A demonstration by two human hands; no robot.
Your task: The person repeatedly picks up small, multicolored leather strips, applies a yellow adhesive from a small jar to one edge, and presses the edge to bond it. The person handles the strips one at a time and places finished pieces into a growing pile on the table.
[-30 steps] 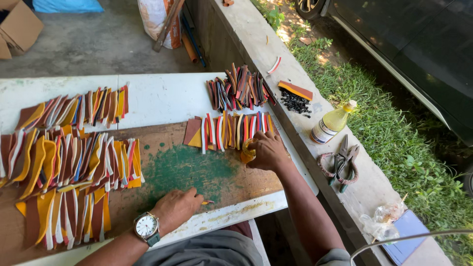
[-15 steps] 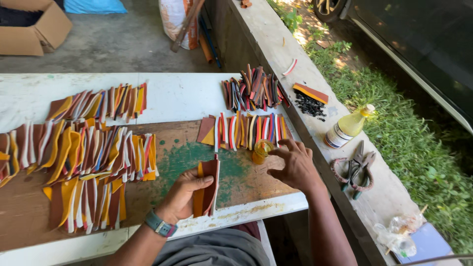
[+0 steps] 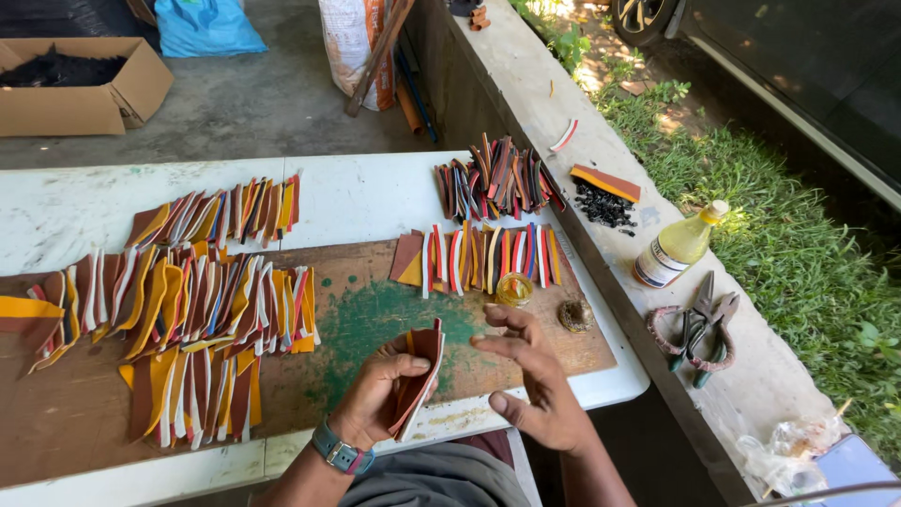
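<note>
Brown leather piece [image 3: 419, 376], curved with a pale edge and reddish-brown face, stands on its edge in the left hand [image 3: 380, 399], whose fingers and thumb pinch it. Just right of that grip, the right hand [image 3: 530, 380] hovers with fingers spread, holding nothing; beyond its fingertips sits a small yellow jar [image 3: 513, 289].

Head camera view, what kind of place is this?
Probably an outdoor craft work spot beside a low concrete wall: a white table spread with coloured strips, pliers on the ledge, grass alongside.
</note>
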